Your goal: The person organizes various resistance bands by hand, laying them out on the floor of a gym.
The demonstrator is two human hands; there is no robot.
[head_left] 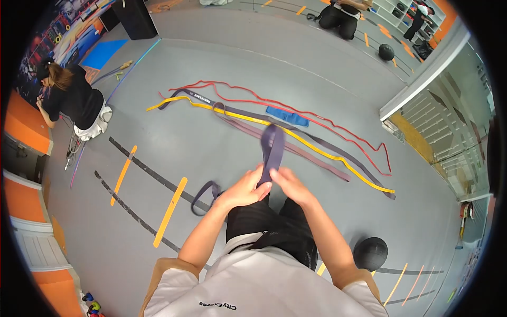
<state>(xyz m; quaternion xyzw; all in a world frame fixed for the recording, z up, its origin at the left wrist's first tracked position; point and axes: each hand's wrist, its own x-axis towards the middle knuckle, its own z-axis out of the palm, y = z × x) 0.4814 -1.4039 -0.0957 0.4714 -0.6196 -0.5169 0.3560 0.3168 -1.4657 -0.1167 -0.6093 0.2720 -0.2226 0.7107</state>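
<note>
A dark purple resistance band (274,153) is gripped in front of my body, its upper end standing up in a loop. My left hand (247,189) is closed around its lower part. Against the same part, my right hand (292,186) presses with thumb and fingers. To the left of my left hand hangs or lies another purple band length (198,199); whether it joins the held piece is hidden. Beyond my hands, a yellow band (311,145), a thin red band (253,95), a grey-purple band (330,145) and a mauve band (301,152) stretch across the floor.
A blue folded band or cloth (288,115) lies among the bands. A black ball (371,253) sits by my right side. At left a person (79,98) crouches near ropes. Black and orange ladder markings (170,212) cover the floor; a glass wall (422,105) stands right.
</note>
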